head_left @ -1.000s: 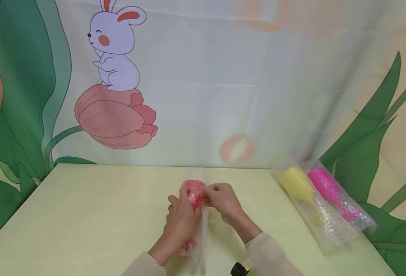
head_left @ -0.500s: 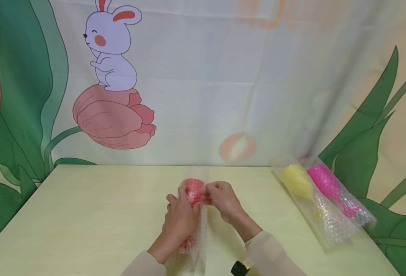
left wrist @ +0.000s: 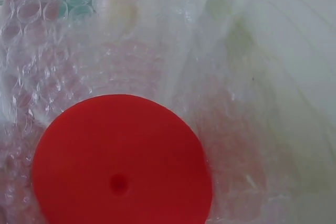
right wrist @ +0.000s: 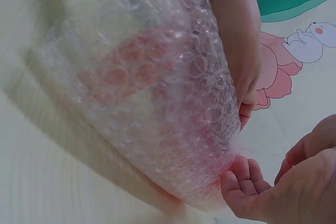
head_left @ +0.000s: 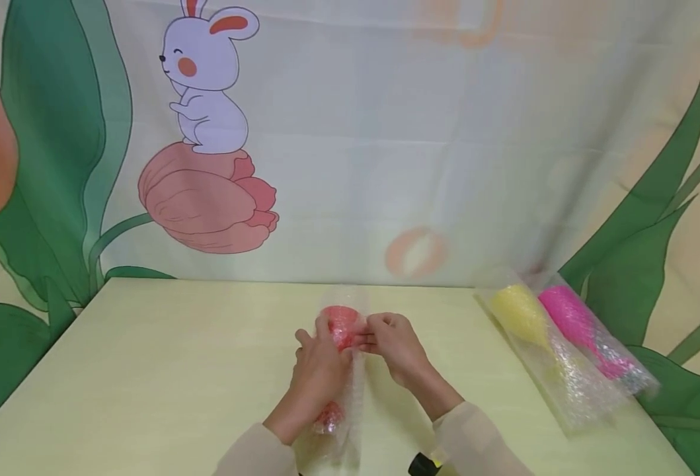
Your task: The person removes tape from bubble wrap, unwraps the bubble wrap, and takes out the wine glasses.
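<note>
A red goblet [head_left: 342,322] lies wrapped in a bubble wrap sleeve [right wrist: 142,103], its wide end toward the back of the table. My left hand [head_left: 321,370] holds it from the left, fingers spread over the wrapped body. At the sleeve's right edge, near the goblet's wide end, my right hand [head_left: 397,347] pinches the wrap with its fingertips; the wrap partly hides them in the right wrist view. The goblet's flat round red foot [left wrist: 121,145] faces the left wrist camera, with clear wrap around it.
At the right of the table [head_left: 177,370] lie two more bubble-wrapped goblets, a yellow goblet [head_left: 519,314] and a pink goblet [head_left: 570,317], side by side. A black-ended object [head_left: 424,465] sits by my right sleeve at the front edge. A printed cloth [head_left: 326,132] hangs behind.
Both hands keep nearly the same hold on the wrapped goblet. The head view has shifted slightly, so the whole scene sits a little further right.
</note>
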A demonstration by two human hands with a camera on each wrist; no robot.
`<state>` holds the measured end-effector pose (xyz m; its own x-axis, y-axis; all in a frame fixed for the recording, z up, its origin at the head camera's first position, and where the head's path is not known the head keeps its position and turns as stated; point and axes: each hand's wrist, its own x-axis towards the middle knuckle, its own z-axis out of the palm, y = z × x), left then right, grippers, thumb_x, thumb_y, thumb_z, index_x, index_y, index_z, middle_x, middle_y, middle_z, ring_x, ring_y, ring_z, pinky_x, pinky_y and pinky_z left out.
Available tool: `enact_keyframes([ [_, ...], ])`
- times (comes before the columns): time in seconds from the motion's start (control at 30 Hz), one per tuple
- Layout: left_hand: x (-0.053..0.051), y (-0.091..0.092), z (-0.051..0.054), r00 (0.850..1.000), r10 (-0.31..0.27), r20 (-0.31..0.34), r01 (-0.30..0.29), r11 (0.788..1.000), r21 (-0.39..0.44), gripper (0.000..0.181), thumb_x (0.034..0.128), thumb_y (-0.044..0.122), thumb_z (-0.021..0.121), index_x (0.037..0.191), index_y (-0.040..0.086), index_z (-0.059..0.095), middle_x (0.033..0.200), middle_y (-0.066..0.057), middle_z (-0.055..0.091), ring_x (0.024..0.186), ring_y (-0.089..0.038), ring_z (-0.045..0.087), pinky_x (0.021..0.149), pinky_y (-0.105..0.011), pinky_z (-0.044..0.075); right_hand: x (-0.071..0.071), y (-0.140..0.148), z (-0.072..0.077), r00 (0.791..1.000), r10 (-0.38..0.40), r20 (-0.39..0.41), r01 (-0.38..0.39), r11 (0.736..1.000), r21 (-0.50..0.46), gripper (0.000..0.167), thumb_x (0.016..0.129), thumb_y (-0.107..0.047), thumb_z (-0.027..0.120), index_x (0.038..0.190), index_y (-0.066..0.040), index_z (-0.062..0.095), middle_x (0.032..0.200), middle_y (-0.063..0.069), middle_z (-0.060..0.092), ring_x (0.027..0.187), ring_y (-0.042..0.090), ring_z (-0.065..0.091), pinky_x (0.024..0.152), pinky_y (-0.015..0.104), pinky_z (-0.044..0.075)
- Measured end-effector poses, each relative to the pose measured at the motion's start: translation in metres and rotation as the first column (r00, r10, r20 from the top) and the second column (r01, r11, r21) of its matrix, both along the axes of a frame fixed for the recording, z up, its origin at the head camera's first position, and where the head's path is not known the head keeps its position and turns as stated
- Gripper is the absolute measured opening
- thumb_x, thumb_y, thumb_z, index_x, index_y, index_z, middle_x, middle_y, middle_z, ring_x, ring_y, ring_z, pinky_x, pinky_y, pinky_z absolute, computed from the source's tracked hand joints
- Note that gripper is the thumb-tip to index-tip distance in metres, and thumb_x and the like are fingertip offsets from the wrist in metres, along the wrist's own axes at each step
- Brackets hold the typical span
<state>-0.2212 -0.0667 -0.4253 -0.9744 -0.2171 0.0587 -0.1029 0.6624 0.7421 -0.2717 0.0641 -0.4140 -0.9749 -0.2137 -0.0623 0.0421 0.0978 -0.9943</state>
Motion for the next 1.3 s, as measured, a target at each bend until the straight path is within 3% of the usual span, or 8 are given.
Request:
enact_keyframes([
  [0.13, -0.0003, 0.0016, -0.0016, 1.0, 0.001, -0.012, -0.001, 1.0, -0.003, 0.073, 0.0932, 0.016, 0.075, 0.151, 0.002, 0.033, 0.112, -0.028, 0.043, 0.086, -0.041, 0.057, 0.066, -0.049, 0.052, 0.0014, 0.002, -0.0002, 1.0, -0.014, 0.013, 0.014, 1.0, -0.023, 0.029, 0.102, -0.006, 0.04, 0.093, 0.011, 0.063, 0.096, 0.018, 0.072, 0.082, 0.021, 0.071, 0.084, 0.039, 0.06],
  [0.37, 0.001, -0.0005, -0.0018, 1.0, 0.016, -0.003, -0.016, 1.0, -0.027, 0.072, 0.0936, 0.019, 0.076, 0.15, 0.002, 0.034, 0.112, -0.029, 0.044, 0.087, -0.042, 0.057, 0.068, -0.051, 0.053, 0.0033, -0.0003, -0.0036, 0.999, -0.023, 0.025, 0.024, 0.998, -0.055, 0.032, 0.102, -0.007, 0.039, 0.108, 0.014, 0.062, 0.1, 0.02, 0.068, 0.085, 0.021, 0.07, 0.087, 0.037, 0.059],
  [1.03, 0.0001, 0.0041, 0.0003, 0.998, 0.052, 0.031, -0.052, 0.998, -0.023, 0.076, 0.0928, 0.019, 0.078, 0.152, 0.006, 0.033, 0.114, -0.026, 0.044, 0.091, -0.038, 0.055, 0.068, -0.049, 0.053, 0.0036, 0.0027, -0.0039, 0.997, -0.038, 0.066, 0.047, 0.99, -0.134, 0.031, 0.103, -0.007, 0.032, 0.106, 0.013, 0.055, 0.098, 0.019, 0.064, 0.082, 0.023, 0.072, 0.085, 0.036, 0.06],
  [1.17, 0.0011, 0.0042, 0.0003, 0.999, 0.047, 0.019, -0.047, 0.999, -0.021, 0.075, 0.0926, 0.019, 0.078, 0.152, 0.005, 0.033, 0.113, -0.027, 0.044, 0.091, -0.04, 0.055, 0.068, -0.051, 0.053, 0.0057, 0.0011, -0.0031, 0.995, -0.057, 0.077, 0.067, 0.988, -0.137, 0.036, 0.107, -0.017, 0.037, 0.106, 0.012, 0.057, 0.098, 0.019, 0.065, 0.085, 0.023, 0.07, 0.086, 0.036, 0.059],
  [1.3, 0.0009, 0.0045, -0.001, 0.999, 0.039, 0.007, -0.038, 0.999, -0.028, 0.074, 0.0924, 0.019, 0.078, 0.151, 0.005, 0.034, 0.113, -0.027, 0.044, 0.09, -0.04, 0.056, 0.07, -0.052, 0.053, 0.0096, 0.0001, -0.002, 0.995, -0.073, 0.06, 0.081, 0.988, -0.133, 0.055, 0.11, -0.042, 0.041, 0.102, 0.009, 0.061, 0.098, 0.017, 0.065, 0.088, 0.024, 0.065, 0.088, 0.034, 0.059],
])
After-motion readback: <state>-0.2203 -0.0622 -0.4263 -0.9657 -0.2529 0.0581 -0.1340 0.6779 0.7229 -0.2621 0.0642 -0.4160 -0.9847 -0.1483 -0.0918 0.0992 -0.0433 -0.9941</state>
